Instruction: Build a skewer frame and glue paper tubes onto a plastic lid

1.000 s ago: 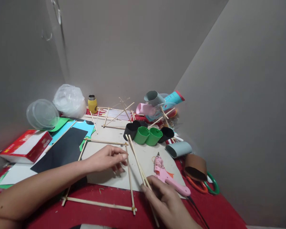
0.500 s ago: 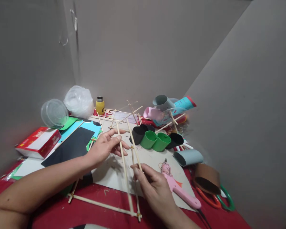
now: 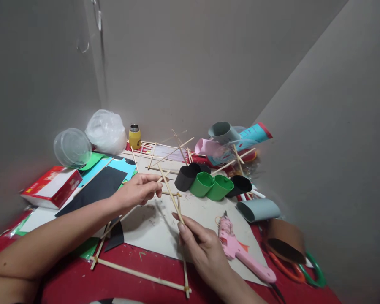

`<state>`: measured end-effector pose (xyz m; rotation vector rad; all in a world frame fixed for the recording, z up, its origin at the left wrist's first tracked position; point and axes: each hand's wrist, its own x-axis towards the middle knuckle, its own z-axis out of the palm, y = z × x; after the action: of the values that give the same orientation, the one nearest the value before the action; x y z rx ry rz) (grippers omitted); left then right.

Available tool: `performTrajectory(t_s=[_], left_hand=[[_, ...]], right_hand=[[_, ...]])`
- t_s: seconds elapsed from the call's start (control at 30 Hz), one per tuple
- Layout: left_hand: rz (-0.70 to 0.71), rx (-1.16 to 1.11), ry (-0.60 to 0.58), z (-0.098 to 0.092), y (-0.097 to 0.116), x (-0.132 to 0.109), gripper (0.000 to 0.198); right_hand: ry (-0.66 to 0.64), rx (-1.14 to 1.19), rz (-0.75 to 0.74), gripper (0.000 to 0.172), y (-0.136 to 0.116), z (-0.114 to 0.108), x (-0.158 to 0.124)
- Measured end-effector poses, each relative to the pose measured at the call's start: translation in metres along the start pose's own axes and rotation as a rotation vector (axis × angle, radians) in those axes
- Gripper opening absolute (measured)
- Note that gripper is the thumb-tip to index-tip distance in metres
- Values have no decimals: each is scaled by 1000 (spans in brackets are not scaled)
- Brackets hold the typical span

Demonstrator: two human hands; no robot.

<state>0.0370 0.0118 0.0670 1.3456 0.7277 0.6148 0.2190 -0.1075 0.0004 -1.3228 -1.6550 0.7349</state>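
My left hand (image 3: 142, 190) is closed in a pinch on a thin wooden stick (image 3: 164, 175), most of which lies hidden behind the fingers. My right hand (image 3: 205, 249) grips a second wooden stick (image 3: 170, 185) between thumb and fingers, its free end slanting up and left. The two sticks come close near the left fingertips; I cannot tell whether they touch. Below both hands lies a rectangular frame of sticks (image 3: 139, 272) with bound corners, partly covered by my arm and right hand. A pink glue gun (image 3: 232, 242) rests right of my right hand.
Green paper rings (image 3: 220, 188) and black rings (image 3: 186, 178) stand beyond the hands on a pale board (image 3: 142, 230). Scissors with an orange and a green handle (image 3: 318, 270) lie at the right, by a brown roll (image 3: 286, 240). A red box (image 3: 50, 185) sits at the left.
My left hand has moved slightly left and turned its stick from nearly upright to a low slant down to the left. My right hand still holds its stick, now tilted further left.
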Motion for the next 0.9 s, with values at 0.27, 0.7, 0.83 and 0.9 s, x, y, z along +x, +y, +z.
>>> performTrajectory(t_s=[0.27,0.7,0.83,0.9], left_hand=[[48,155,47,0,-3,2,45],[-26,85,28,1,3,-1,31],[-56,-6,-9,1,2,1,17],[-61,-47,-15,0,2,2,12]], right_hand=[[-27,-23,-71,33,-2,-4,3],[2,-98,-150,33,8,-10,2],[-9,-109,-161,33,10,-10,2],[-24,-106,-134,32,8,-12,3]])
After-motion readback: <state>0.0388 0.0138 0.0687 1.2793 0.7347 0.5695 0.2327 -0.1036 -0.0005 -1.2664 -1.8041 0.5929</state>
